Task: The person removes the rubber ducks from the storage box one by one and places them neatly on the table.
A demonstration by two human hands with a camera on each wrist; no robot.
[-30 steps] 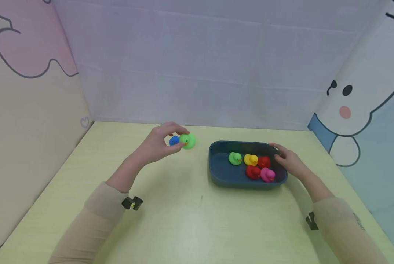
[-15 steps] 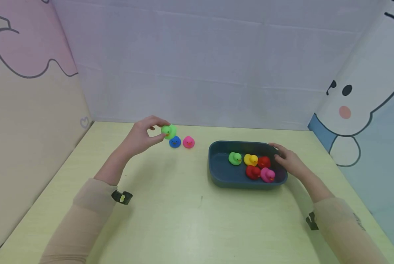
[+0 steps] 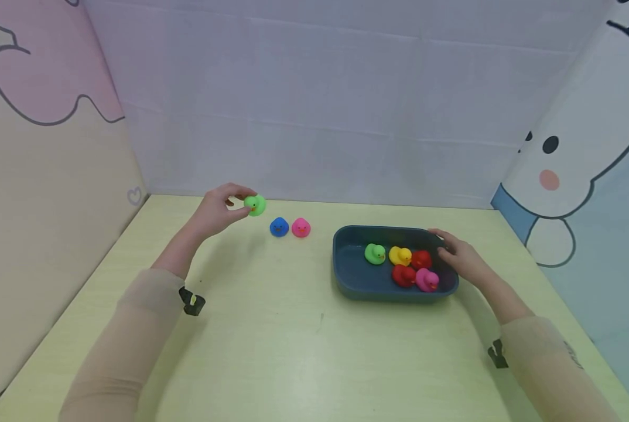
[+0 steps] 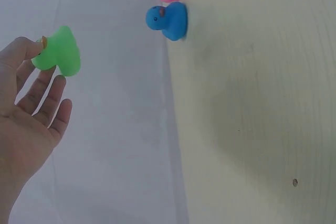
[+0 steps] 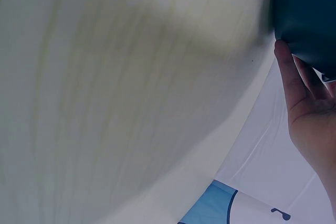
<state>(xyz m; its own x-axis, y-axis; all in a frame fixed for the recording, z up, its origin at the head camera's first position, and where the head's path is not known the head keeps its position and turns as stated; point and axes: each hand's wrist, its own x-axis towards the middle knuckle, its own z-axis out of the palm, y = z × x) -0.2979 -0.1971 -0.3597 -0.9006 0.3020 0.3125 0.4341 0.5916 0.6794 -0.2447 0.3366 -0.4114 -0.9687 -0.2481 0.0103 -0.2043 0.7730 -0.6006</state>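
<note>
Farther left than half a second ago, the left hand (image 3: 216, 214) pinches a raised green duck (image 3: 256, 205) between thumb (image 4: 22, 50) and fingers (image 4: 51, 98), left of the blue duck (image 3: 279, 227); carrying seems in hand, and next calls for gentle lowering. The right hand (image 3: 465, 259) grips the dark bin (image 3: 359, 275).

no text, brand or number can be read. dark marks (image 3: 573, 354) on the right sleeve (image 3: 549, 372) are too small to tell.
</note>
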